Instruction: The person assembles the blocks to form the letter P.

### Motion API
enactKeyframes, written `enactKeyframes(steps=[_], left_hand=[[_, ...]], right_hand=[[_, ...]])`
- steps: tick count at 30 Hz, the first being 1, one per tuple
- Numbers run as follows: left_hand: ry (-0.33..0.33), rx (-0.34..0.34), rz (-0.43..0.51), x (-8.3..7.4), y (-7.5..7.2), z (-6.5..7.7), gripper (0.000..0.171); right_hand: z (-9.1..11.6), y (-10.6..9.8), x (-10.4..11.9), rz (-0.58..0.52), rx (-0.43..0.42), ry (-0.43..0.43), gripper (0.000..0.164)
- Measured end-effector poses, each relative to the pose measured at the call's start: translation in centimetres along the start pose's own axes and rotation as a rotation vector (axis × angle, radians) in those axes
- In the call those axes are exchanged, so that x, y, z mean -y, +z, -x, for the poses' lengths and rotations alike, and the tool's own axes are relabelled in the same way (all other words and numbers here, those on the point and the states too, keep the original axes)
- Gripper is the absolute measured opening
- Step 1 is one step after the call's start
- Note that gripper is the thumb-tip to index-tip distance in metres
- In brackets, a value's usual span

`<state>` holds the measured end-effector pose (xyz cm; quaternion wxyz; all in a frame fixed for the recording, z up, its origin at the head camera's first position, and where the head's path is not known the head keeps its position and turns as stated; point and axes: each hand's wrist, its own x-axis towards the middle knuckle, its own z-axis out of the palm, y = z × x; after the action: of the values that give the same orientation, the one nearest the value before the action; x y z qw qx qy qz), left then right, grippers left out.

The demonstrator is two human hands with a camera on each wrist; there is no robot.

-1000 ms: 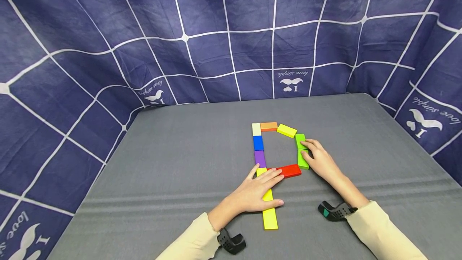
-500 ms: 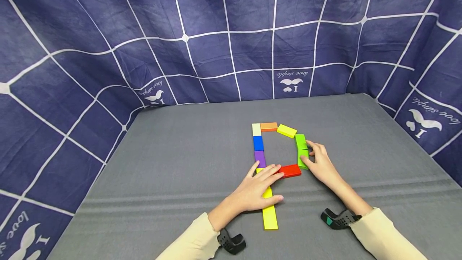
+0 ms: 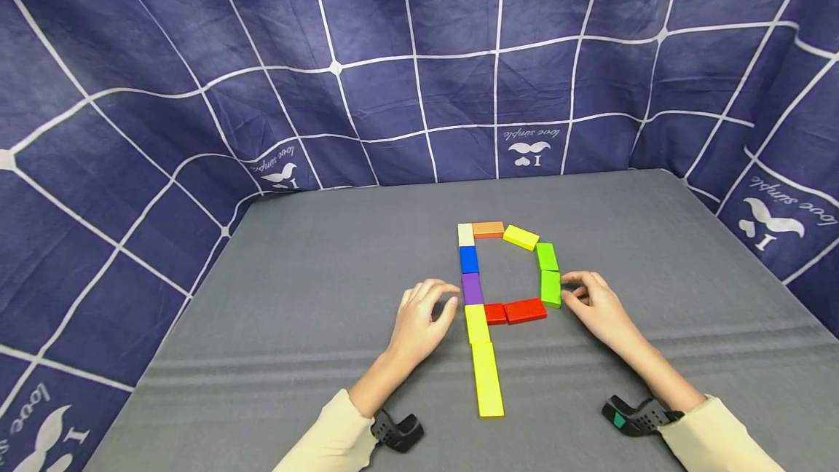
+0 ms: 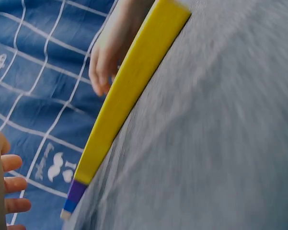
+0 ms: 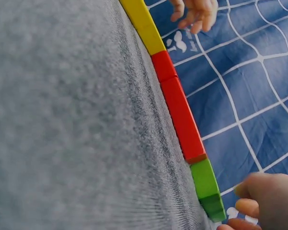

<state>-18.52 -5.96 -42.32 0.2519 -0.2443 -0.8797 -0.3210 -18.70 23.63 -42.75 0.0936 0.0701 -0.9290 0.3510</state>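
Note:
Flat coloured blocks form a closed loop with a tail on the grey surface. Down its left side run a cream block [image 3: 466, 234], a blue block [image 3: 469, 260], a purple block [image 3: 472, 288], a yellow block [image 3: 477, 324] and a longer yellow block [image 3: 488, 379]. My left hand [image 3: 419, 323] hovers just left of the purple block, fingers loosely bent, holding nothing. Two red blocks [image 3: 526, 310] close the loop's bottom. My right hand [image 3: 599, 312] holds nothing, its fingertips close beside the lower green block [image 3: 550, 288]; an upper green block [image 3: 547, 256] lies above it.
An orange block [image 3: 488, 229] and a slanted yellow block [image 3: 521, 237] make up the loop's top. Behind the grey tabletop [image 3: 341, 253] hangs a blue cloth [image 3: 367, 100] with white grid lines. Dark wrist devices [image 3: 398, 432] sit on both wrists.
My left hand has lifted off the yellow and red blocks and moved left, uncovering them. My right hand has drawn back from the green blocks to the right. The blocks look unmoved.

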Motion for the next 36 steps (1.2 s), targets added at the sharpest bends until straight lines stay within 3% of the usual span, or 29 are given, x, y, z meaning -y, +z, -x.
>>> enactKeyframes(steps=[4, 7, 12, 17, 22, 26, 31, 36], left_hand=[[0.0, 0.05, 0.015, 0.0, -0.2, 0.1, 0.017], [0.068, 0.177, -0.024, -1.2, 0.1, -0.2, 0.022], [0.227, 0.389, -0.161, -3.8, 1.1, -0.7, 0.033], [0.307, 0.485, -0.282, -5.3, 2.1, -0.8, 0.042], [0.343, 0.531, -0.375, -5.6, 2.8, -0.5, 0.049], [0.364, 0.536, -0.394, -5.5, 3.2, -0.1, 0.049], [0.34, 0.524, -0.385, -5.5, 3.4, 0.1, 0.051], [0.329, 0.503, -0.441, -5.6, 3.7, 0.1, 0.056]], right_hand=[[0.2, 0.2, 0.1, 0.132, -0.003, -0.164, 0.032], [0.2, 0.5, 0.3, 0.207, 0.002, -0.233, 0.032], [0.3, 1.3, 1.0, 0.216, -0.026, -0.214, 0.03], [0.4, 1.9, 1.6, 0.226, -0.079, -0.156, 0.03], [0.4, 2.1, 2.1, 0.229, -0.1, -0.121, 0.029], [0.5, 2.1, 2.3, 0.228, -0.118, -0.105, 0.028], [0.4, 2.4, 2.4, 0.235, -0.148, -0.113, 0.025], [0.3, 2.6, 2.5, 0.244, -0.16, -0.12, 0.022]])
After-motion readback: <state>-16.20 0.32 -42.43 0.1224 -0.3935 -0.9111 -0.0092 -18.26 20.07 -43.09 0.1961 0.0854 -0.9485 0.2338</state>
